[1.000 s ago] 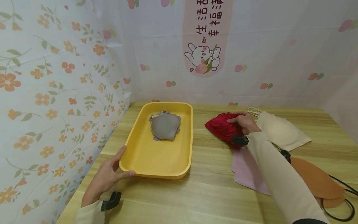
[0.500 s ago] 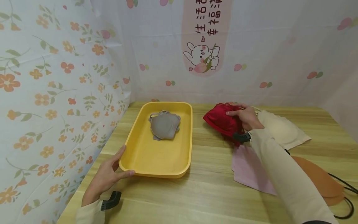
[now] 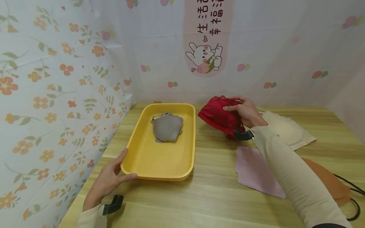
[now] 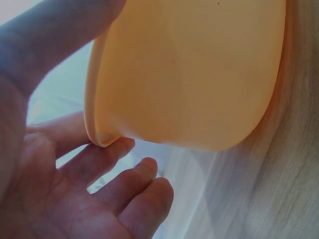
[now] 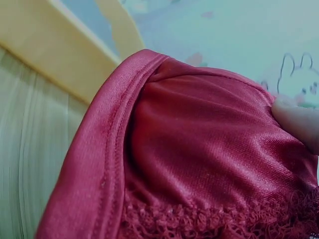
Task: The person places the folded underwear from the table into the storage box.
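My right hand [image 3: 245, 110] holds a red satin bra [image 3: 220, 114] by its right side, lifted over the table just right of the yellow tray [image 3: 159, 178]. Up close in the right wrist view, the bra [image 5: 209, 139] shows a smooth cup, a stitched band and a lace edge, with my thumb pressed on the cup. My left hand [image 3: 109, 177] grips the tray's near left corner, thumb along the front and fingers at the left side. In the left wrist view the fingertips sit under the tray's rim [image 4: 92, 89]. A grey bra [image 3: 167, 127] lies folded inside the tray, towards its far end.
Right of the tray, a mauve piece of cloth [image 3: 256, 171] lies on the wooden table [image 3: 171, 202]. Beyond my right forearm are a cream bra [image 3: 288, 128] and an orange-brown garment [image 3: 328, 180] with black straps. Printed curtains stand at the back and left.
My right hand has raised the red bra off the table and moved it left towards the tray, uncovering more of the mauve cloth. The left hand stays at the tray's corner.
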`<state>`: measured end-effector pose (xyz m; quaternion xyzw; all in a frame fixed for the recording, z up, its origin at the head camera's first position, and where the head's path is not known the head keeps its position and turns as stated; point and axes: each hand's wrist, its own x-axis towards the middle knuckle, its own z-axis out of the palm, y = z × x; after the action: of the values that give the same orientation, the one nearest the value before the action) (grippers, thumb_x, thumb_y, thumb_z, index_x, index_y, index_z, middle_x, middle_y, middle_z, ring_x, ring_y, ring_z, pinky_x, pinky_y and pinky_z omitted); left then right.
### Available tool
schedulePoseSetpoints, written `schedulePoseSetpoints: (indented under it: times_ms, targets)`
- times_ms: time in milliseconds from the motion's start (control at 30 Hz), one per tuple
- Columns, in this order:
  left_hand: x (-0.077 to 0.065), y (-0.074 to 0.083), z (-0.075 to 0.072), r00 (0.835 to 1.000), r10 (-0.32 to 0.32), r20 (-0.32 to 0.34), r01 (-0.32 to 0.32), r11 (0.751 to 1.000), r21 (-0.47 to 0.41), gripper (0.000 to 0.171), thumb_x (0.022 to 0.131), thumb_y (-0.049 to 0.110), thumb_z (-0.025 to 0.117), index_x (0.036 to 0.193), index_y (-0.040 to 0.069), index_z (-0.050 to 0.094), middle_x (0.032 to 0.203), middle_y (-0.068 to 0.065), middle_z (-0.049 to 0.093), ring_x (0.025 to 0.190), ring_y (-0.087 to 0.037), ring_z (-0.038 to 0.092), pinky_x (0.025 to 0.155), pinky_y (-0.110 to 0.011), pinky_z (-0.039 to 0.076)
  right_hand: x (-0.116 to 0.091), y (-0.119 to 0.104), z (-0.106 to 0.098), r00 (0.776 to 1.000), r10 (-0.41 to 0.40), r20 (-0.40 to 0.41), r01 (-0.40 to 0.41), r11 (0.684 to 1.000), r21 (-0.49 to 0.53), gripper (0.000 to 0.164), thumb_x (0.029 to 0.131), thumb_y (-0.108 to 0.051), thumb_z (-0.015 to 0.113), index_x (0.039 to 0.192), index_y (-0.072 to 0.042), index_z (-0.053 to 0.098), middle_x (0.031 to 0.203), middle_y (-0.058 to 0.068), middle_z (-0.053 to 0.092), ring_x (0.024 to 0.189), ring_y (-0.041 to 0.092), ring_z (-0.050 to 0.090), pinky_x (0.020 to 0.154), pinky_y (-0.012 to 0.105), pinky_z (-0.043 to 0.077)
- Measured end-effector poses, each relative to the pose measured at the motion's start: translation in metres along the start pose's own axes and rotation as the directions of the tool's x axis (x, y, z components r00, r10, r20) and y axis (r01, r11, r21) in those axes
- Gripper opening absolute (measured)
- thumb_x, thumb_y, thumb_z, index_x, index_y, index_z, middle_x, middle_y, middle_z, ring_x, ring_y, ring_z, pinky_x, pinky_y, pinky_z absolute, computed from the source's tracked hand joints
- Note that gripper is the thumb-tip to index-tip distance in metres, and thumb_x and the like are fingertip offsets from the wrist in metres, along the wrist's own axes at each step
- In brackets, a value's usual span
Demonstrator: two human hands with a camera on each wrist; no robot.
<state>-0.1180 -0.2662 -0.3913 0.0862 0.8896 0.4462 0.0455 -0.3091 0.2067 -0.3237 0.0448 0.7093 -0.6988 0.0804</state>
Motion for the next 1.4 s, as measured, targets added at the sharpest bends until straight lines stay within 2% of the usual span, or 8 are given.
schedulePoseSetpoints:
  times_ms: [67, 433, 667, 767, 900, 1033, 1267, 1400]
  targets:
    - [0.0, 0.0, 0.0, 1.0, 0.002, -0.003, -0.002, 1.0, -0.005, 0.103, 0.086, 0.027, 0.08, 0.161, 0.003, 0.014, 0.167, -0.026, 0.011, 0.15, -0.046, 0.028, 0.098, 0.006, 0.03, -0.002, -0.004, 0.007, 1.0, -0.009, 0.005, 0.009, 1.0, -0.006, 0.054, 0.087, -0.013, 0.079, 0.134, -0.019, 0.052, 0.118, -0.004, 0.055, 0.098, 0.013, 0.063, 0.074, 0.022, 0.062]
    - [0.0, 0.0, 0.001, 1.0, -0.003, -0.004, 0.003, 1.0, -0.009, 0.103, 0.086, 0.026, 0.08, 0.161, 0.004, 0.013, 0.167, -0.026, 0.01, 0.15, -0.046, 0.028, 0.099, 0.006, 0.03, -0.017, -0.036, 0.044, 0.992, -0.083, 0.096, 0.082, 0.997, 0.006, 0.052, 0.088, -0.011, 0.077, 0.134, -0.02, 0.053, 0.128, 0.002, 0.054, 0.113, 0.025, 0.059, 0.079, 0.026, 0.063]
    - [0.0, 0.0, 0.001, 1.0, -0.018, 0.0, 0.018, 1.0, 0.005, 0.103, 0.087, 0.028, 0.08, 0.161, 0.005, 0.012, 0.167, -0.025, 0.01, 0.149, -0.045, 0.029, 0.114, -0.043, 0.034, -0.032, -0.063, 0.069, 0.975, -0.147, 0.166, 0.142, 0.989, 0.042, 0.052, 0.087, -0.009, 0.077, 0.133, -0.021, 0.056, 0.133, 0.004, 0.055, 0.118, 0.028, 0.058, 0.081, 0.03, 0.063]
    - [0.001, 0.0, 0.001, 1.0, -0.02, 0.003, 0.02, 1.0, 0.0, 0.103, 0.087, 0.028, 0.08, 0.161, 0.006, 0.011, 0.167, -0.025, 0.009, 0.149, -0.045, 0.029, 0.113, -0.047, 0.032, -0.041, -0.074, 0.084, 0.964, -0.176, 0.198, 0.166, 0.984, 0.067, 0.05, 0.088, -0.006, 0.076, 0.132, -0.019, 0.057, 0.132, 0.006, 0.056, 0.117, 0.029, 0.06, 0.081, 0.031, 0.064]
    - [0.001, -0.002, 0.0, 1.0, -0.012, 0.0, 0.012, 1.0, -0.006, 0.103, 0.087, 0.027, 0.08, 0.162, 0.006, 0.012, 0.167, -0.025, 0.01, 0.15, -0.045, 0.028, 0.114, -0.022, 0.038, -0.053, -0.083, 0.105, 0.948, -0.198, 0.249, 0.181, 0.979, 0.089, 0.049, 0.089, -0.002, 0.073, 0.132, -0.018, 0.058, 0.131, 0.007, 0.058, 0.114, 0.028, 0.062, 0.082, 0.034, 0.064]
    - [0.001, -0.002, 0.001, 1.0, -0.008, -0.002, 0.008, 1.0, -0.019, 0.103, 0.087, 0.027, 0.08, 0.161, 0.005, 0.012, 0.167, -0.025, 0.01, 0.15, -0.045, 0.028, 0.101, 0.003, 0.03, -0.061, -0.087, 0.125, 0.928, -0.212, 0.308, 0.186, 0.976, 0.11, 0.048, 0.089, 0.0, 0.071, 0.132, -0.017, 0.058, 0.129, 0.007, 0.06, 0.112, 0.028, 0.064, 0.084, 0.036, 0.063]
    - [0.002, -0.001, 0.001, 1.0, -0.026, -0.006, 0.026, 0.999, -0.031, 0.105, 0.086, 0.027, 0.081, 0.161, 0.004, 0.011, 0.167, -0.024, 0.012, 0.148, -0.043, 0.033, 0.112, -0.045, 0.036, -0.072, -0.086, 0.16, 0.897, -0.227, 0.38, 0.176, 0.97, 0.165, 0.044, 0.087, 0.002, 0.073, 0.126, -0.015, 0.062, 0.134, 0.004, 0.059, 0.11, 0.025, 0.065, 0.09, 0.038, 0.062]
    - [0.002, -0.002, 0.001, 1.0, -0.021, -0.009, 0.021, 0.999, -0.032, 0.104, 0.086, 0.026, 0.081, 0.161, 0.005, 0.012, 0.167, -0.023, 0.014, 0.146, -0.042, 0.037, 0.112, -0.04, 0.04, -0.076, -0.081, 0.178, 0.887, -0.228, 0.401, 0.166, 0.969, 0.183, 0.042, 0.086, 0.002, 0.074, 0.123, -0.013, 0.063, 0.147, -0.004, 0.05, 0.113, 0.019, 0.064, 0.089, 0.033, 0.061]
